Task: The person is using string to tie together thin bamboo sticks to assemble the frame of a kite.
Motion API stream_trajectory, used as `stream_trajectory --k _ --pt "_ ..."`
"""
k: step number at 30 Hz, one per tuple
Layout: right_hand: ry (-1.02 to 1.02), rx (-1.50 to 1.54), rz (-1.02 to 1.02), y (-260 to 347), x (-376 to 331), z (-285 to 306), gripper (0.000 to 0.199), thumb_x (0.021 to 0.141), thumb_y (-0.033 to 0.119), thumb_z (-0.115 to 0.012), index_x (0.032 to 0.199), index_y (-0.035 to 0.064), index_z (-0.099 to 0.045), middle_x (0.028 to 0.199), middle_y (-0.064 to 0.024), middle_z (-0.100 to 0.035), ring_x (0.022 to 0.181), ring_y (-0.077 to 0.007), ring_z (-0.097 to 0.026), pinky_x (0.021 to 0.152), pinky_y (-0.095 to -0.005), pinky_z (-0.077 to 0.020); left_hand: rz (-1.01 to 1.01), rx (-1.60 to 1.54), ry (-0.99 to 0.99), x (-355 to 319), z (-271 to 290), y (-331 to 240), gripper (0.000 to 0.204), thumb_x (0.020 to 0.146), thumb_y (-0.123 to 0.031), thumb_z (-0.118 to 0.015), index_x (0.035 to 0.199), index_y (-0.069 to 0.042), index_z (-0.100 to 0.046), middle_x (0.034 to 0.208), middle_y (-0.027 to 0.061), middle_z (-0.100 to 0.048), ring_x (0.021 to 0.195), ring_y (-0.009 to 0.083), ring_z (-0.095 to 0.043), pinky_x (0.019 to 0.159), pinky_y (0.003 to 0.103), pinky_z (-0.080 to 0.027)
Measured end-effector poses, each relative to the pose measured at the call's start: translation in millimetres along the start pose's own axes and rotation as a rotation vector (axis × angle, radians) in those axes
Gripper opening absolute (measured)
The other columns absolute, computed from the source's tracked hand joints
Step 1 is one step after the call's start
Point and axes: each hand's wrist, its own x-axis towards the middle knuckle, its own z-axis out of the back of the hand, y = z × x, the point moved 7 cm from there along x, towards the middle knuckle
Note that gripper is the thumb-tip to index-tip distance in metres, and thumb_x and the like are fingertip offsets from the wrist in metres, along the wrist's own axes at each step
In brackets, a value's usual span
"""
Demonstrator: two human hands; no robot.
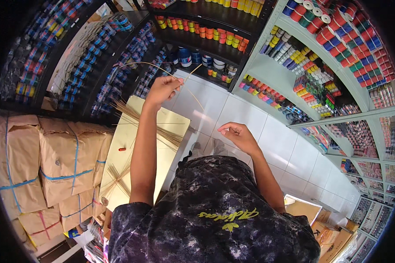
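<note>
My left hand [163, 91] is raised over the far end of the pale yellow tabletop [140, 153], its fingers pinched on a few thin straw-coloured strips [192, 72]. One strip arcs out to the left, and another hangs down to the right. My right hand [240, 136] hovers above the tiled floor, fingers loosely bent and nothing visible in them. A bundle of similar thin strips [166, 136] lies across the tabletop beyond my left forearm. More strips lie crossed in a nearer bunch [117, 180]. Beside them is a small red cylinder [122, 149].
Brown paper parcels tied with blue cord [59, 153] are stacked at the left. Dark shelves [206, 41] of coloured spools stand ahead and to the left. A pale shelving unit [250, 72] with spools lines the right. Cardboard boxes [331, 236] sit at the lower right.
</note>
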Motion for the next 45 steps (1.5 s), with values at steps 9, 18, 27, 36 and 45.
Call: stream_trajectory --k 9,18,27,36,45 --pt "0.075 0.014 -0.048 -19.7 0.0 3.5 0.015 0.096 0.015 -0.07 0.101 0.0011 -0.073 0.075 0.0065 -0.062 0.065 0.0004 -0.047 0.057 -0.0191 -0.0358 -0.003 -0.019 -0.006 3.8 14.2 2.5 0.025 0.093 -0.029 -0.073 0.078 -0.009 -0.066 0.069 -0.0051 -0.058 0.054 0.0032 -0.045 0.047 0.021 -0.031" --pt "0.17 0.006 -0.082 -21.7 0.7 2.4 0.011 0.093 0.007 -0.067 0.096 -0.0022 -0.071 0.085 -0.0011 -0.07 0.076 -0.0043 -0.06 0.071 -0.0227 -0.0493 0.003 -0.024 -0.027 6.2 20.5 7.4 0.023 0.097 -0.026 -0.069 0.081 -0.01 -0.066 0.07 -0.006 -0.058 0.052 0.0011 -0.043 0.043 0.019 -0.028" --pt "0.152 -0.208 -0.075 -21.8 3.5 7.7 0.01 0.085 0.012 -0.069 0.086 0.0021 -0.071 0.06 0.0057 -0.048 0.057 -0.0041 -0.039 0.052 -0.0263 -0.0327 0.028 0.003 0.023 9.7 16.7 10.5 0.022 0.093 -0.029 -0.072 0.085 -0.009 -0.07 0.071 -0.0062 -0.058 0.054 0.0028 -0.044 0.047 0.021 -0.03" --pt "0.008 -0.291 -0.012 -11.8 9.8 17.5 0.009 0.089 0.012 -0.067 0.089 0.0039 -0.07 0.057 0.0048 -0.044 0.053 -0.0054 -0.034 0.05 -0.0272 -0.0282 0.07 0.045 0.083 10.0 5.2 13.0 0.023 0.092 -0.031 -0.073 0.087 -0.008 -0.071 0.071 -0.0054 -0.058 0.055 0.003 -0.044 0.047 0.021 -0.03" --pt "-0.062 -0.343 0.007 4.0 18.9 10.7 0.016 0.093 0.02 -0.068 0.092 0.0042 -0.069 0.054 -0.0008 -0.042 0.051 -0.0095 -0.035 0.05 -0.0315 -0.0303 0.106 0.075 0.143 10.7 -17.2 16.4 0.025 0.092 -0.032 -0.074 0.085 -0.009 -0.07 0.07 -0.0051 -0.058 0.055 0.0029 -0.043 0.047 0.021 -0.03"
